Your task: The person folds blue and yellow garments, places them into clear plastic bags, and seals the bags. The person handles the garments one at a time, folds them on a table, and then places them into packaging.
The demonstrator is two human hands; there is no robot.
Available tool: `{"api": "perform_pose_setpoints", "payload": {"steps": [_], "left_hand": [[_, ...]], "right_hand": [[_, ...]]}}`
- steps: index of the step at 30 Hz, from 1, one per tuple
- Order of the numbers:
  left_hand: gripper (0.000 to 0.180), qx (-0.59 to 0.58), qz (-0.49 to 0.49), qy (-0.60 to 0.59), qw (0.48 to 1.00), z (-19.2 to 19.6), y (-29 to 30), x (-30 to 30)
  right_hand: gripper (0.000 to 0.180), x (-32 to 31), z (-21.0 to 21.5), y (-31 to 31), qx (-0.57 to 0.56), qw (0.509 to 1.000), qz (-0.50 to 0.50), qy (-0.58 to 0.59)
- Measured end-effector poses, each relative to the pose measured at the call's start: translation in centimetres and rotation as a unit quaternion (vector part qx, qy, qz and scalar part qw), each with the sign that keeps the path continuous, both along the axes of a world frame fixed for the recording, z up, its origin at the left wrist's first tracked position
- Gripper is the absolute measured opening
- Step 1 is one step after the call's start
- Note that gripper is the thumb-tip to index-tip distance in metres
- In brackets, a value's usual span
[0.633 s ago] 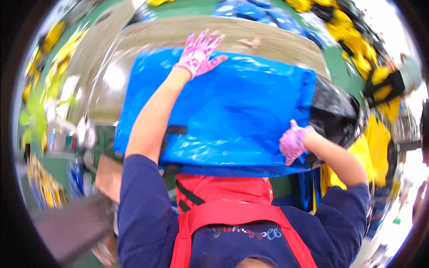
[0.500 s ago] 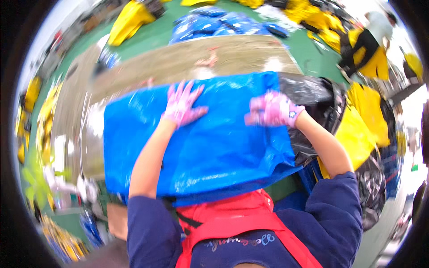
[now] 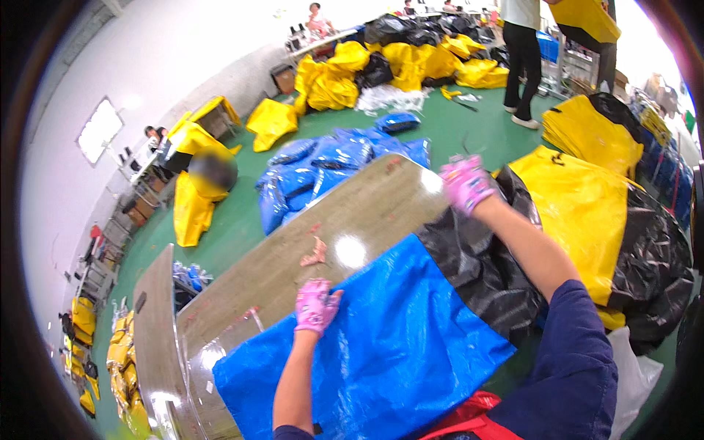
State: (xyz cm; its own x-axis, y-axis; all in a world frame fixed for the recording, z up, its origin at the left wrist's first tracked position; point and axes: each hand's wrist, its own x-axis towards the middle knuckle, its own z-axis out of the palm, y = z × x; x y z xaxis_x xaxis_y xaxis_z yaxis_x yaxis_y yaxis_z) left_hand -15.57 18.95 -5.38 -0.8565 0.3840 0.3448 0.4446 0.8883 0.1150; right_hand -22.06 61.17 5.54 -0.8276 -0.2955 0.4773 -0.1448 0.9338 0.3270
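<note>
1. The left hand (image 3: pixel 317 306), in a pink patterned glove, lies at the upper edge of a blue plastic sheet (image 3: pixel 389 337), palm down, its thumb apart from the fingers, not clamped on it.
2. The right hand (image 3: pixel 467 183), gloved alike, is right of the frame's centre, at the upper end of a black plastic panel (image 3: pixel 477 275); whether its fingers are clamped on the panel cannot be told.
3. The blue sheet fills the lower middle, lying partly over a wood-grain table (image 3: pixel 400 194), and the black panel adjoins its right side.
4. A crumpled pink scrap (image 3: pixel 314 251) lies on the table above the left hand.
5. Yellow sheeting (image 3: pixel 576 213) with black parts is piled at the right.
6. Clear-wrapped blue packages (image 3: pixel 337 150) lie on the green floor (image 3: pixel 246 172) at upper centre.
7. A co-worker (image 3: pixel 522 59) in black trousers stands at the upper right.
</note>
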Motion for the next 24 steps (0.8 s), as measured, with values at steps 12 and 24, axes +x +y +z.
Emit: {"api": "perform_pose_setpoints", "payload": {"steps": [12,24], "left_hand": [[0.080,0.006,0.077,-0.396,0.915,2.7,8.4,-4.1],[0.042,-0.013,0.069,-0.152,0.986,4.0,0.3,-10.0]], "right_hand": [[0.020,-5.6,-8.6,26.1,0.001,0.916,0.081,-0.394],[0.031,-2.1,-4.6,24.0,-0.387,0.913,-0.121,-0.033]]}}
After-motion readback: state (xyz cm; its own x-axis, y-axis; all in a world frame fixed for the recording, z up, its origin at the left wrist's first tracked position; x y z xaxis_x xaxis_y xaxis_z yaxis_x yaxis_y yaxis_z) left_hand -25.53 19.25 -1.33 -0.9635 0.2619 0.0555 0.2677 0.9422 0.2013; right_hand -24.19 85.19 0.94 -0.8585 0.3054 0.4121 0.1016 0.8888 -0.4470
